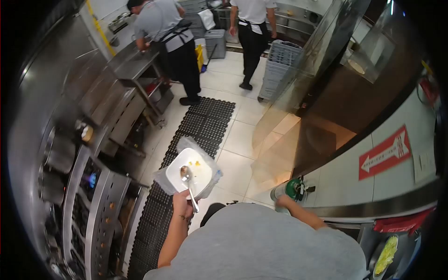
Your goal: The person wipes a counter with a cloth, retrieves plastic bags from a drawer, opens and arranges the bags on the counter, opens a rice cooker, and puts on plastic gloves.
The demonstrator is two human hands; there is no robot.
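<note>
Head view: the left hand [182,204] grips the near edge of a white square bowl [199,173], held out over the black floor mat [151,219], with a crumpled clear plastic bag [164,180] beneath and around it. Inside lie a few yellow scraps [195,163] and a metal spoon [185,173], its handle crossing the near rim beside the hand. The right hand [283,201] is by a green-topped cylinder [294,189]; whether its fingers close on anything I cannot tell. Leftward, a burner flame [92,179] shows blue on the stove [105,205]; two people [170,28] stand further off
</note>
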